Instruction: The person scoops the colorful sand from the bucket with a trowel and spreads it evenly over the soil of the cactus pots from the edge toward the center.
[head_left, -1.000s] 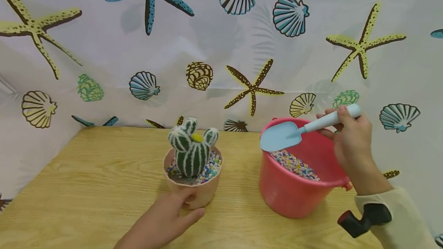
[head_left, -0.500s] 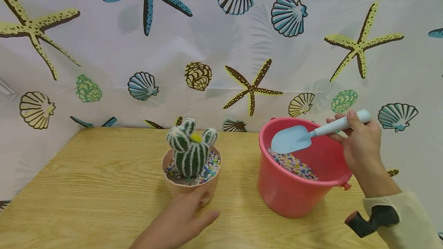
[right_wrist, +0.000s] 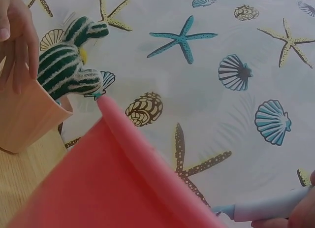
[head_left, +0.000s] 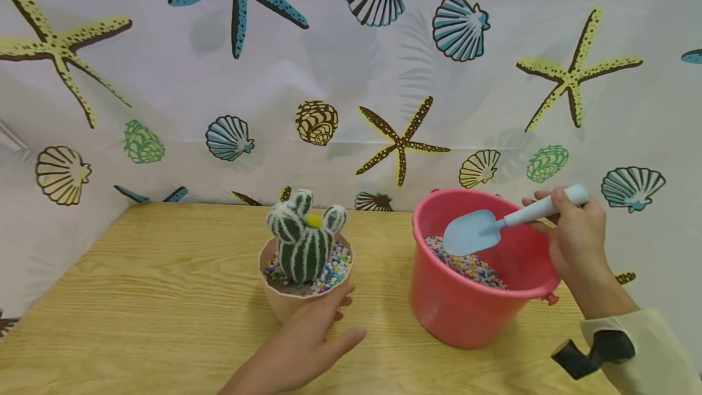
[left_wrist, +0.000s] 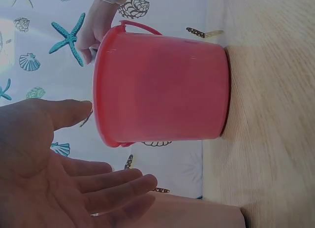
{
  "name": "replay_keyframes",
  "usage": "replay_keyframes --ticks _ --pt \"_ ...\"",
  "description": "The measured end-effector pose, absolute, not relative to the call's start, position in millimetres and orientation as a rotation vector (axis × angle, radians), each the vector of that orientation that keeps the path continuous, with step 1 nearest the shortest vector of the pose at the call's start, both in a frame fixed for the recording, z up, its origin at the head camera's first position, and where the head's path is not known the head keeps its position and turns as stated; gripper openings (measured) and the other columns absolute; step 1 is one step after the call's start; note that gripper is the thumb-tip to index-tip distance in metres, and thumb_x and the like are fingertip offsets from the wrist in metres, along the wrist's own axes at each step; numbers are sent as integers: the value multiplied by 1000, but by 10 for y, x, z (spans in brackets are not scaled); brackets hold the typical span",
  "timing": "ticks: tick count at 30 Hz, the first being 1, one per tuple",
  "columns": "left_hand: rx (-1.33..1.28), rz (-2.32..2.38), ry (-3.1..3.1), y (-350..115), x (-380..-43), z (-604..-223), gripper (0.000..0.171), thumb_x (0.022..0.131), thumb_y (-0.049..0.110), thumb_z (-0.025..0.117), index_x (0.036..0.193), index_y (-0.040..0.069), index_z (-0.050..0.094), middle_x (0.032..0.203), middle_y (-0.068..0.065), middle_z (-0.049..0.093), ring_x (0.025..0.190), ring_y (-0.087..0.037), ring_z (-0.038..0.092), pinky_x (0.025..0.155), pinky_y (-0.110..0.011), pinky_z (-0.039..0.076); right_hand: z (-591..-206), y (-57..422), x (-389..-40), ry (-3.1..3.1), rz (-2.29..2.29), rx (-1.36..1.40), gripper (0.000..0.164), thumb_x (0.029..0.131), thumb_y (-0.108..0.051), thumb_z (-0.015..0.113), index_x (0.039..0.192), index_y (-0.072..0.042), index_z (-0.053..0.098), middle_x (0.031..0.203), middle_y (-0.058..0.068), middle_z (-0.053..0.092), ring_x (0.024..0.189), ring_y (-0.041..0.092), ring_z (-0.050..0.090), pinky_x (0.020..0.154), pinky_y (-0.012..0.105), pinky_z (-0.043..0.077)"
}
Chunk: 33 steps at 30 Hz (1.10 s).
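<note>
In the head view my right hand (head_left: 578,233) grips a light blue hand trowel (head_left: 471,233) by its handle. The blade hangs tilted inside the mouth of a pink bucket (head_left: 455,316), over multicoloured pebbles (head_left: 474,268); I see no pebbles on it. My left hand (head_left: 307,340) is at the front of a peach flowerpot (head_left: 280,303), fingers extended and thumb spread; whether it touches the pot I cannot tell. A knitted green and white cactus (head_left: 301,255) stands in the pot. Coloured pebbles (head_left: 336,268) lie on its right and left, with brown soil showing at the front.
The wooden table (head_left: 137,297) carries pot and bucket, with a gap between them. Behind stands a white cloth (head_left: 329,66) printed with starfish and shells. A black strap device (head_left: 598,352) sits on the right wrist.
The trowel has moved right and down, from over the bucket's left rim into its mouth. My left hand has slid rightward along the pot's front.
</note>
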<state>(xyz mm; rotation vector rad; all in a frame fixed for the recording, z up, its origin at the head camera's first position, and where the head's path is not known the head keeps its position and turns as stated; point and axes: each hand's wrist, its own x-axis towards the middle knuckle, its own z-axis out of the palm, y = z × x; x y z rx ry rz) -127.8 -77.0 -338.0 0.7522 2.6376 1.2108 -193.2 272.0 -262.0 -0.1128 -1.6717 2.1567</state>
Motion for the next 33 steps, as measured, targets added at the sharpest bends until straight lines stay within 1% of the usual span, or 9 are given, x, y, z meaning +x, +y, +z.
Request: replay_keyframes --ticks 5,13,18,21,26,27,29,31,33 --pt "744 1212 2620 -663 -1317 -3324 68 94 49 52 143 5 37 135 -16 53 115 -32 58 95 -48 48 -2664 2772 -1956 -1729 2126 -142 19 96 -29 52 109 -14 49 96 -2 60 82 5 68 66 21 56" --pt "739 1242 2601 -522 -1378 -3288 71 95 55 47 146 8 32 140 -14 47 123 -31 52 97 -47 47 -2730 2836 -2005 -1815 2081 -175 15 98 -26 50 110 -18 46 100 -3 57 82 3 67 67 18 56" --pt "749 1284 2585 -442 -1443 -3302 72 95 54 48 147 7 30 142 -15 44 126 -33 50 99 -48 45 -2747 2877 -2031 -1876 2063 -176 15 98 -28 51 109 -19 46 101 -4 56 83 3 66 67 17 55" --pt "744 1293 2597 -392 -1484 -3309 74 94 55 48 147 8 29 142 -14 44 126 -32 50 99 -47 45 -2746 2894 -2050 -1932 2029 -188 12 99 -25 48 109 -21 45 101 -4 55 84 3 64 66 16 55" --pt "686 1312 2607 -300 -1551 -3307 82 90 61 50 150 11 25 147 -11 39 129 -29 46 101 -49 43 -2751 2917 -2098 -1991 1986 -200 8 101 -22 45 109 -21 43 102 -4 54 86 4 62 66 16 55" --pt "676 1318 2606 -281 -1563 -3306 84 89 62 51 151 12 24 148 -11 38 131 -28 44 102 -50 42 -2755 2923 -2109 -2011 1967 -201 8 101 -22 44 109 -21 43 102 -5 53 87 4 61 68 17 55" --pt "666 1326 2612 -249 -1583 -3305 87 87 64 52 152 14 21 151 -9 34 134 -28 41 104 -51 40 -2764 2935 -2131 -2050 1939 -205 11 101 -22 43 111 -20 41 103 -5 52 89 5 60 79 25 54" --pt "665 1333 2624 -218 -1609 -3306 90 86 65 54 152 15 20 152 -9 31 136 -27 38 105 -52 39 -2772 2948 -2153 -2118 1881 -214 16 101 -24 42 116 -17 40 103 -5 51 92 6 59 89 35 49" --pt "669 1341 2631 -191 -1641 -3310 92 85 65 55 152 16 19 153 -9 29 138 -27 35 106 -52 38 -2779 2957 -2171 -2195 1815 -221 23 102 -25 42 122 -14 37 105 -6 50 95 7 57 95 42 42"
